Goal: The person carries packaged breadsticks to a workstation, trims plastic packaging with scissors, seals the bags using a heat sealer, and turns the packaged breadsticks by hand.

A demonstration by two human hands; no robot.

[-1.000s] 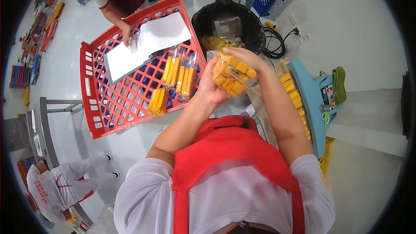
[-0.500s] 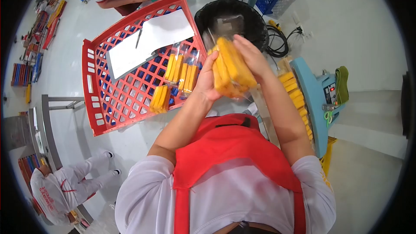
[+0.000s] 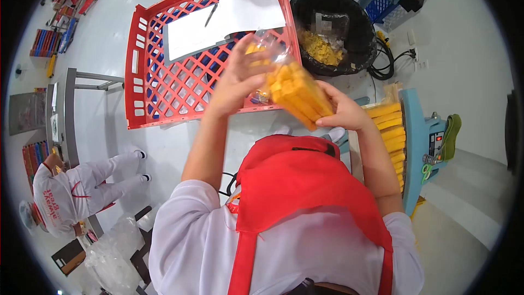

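Observation:
My right hand [image 3: 344, 109] grips the lower end of a clear plastic bag of yellow sticks [image 3: 297, 90], thumb and fingers around its end. The bag is tilted, and its clear top end points toward the red crate [image 3: 136, 76]. Beside the bag, my left hand [image 3: 237, 82] has its fingers apart and slightly blurred; it is over the crate's near edge. Behind my left fingers, other packs of yellow sticks [image 3: 255, 48] show in part inside the crate. I cannot tell whether the left fingertips touch the bag.
Inside the crate lie white papers [image 3: 251, 13] with a pen [image 3: 211, 15]. A black-lined bin [image 3: 357, 65] holds yellow scraps. To my right, yellow sticks [image 3: 388, 131] line a blue machine [image 3: 413, 158]. At far left stands another person [image 3: 65, 194].
My left hand has come off the bag and opened, moving left. My right hand now holds the bag's lower end. The view has shifted, and the bin's contents show.

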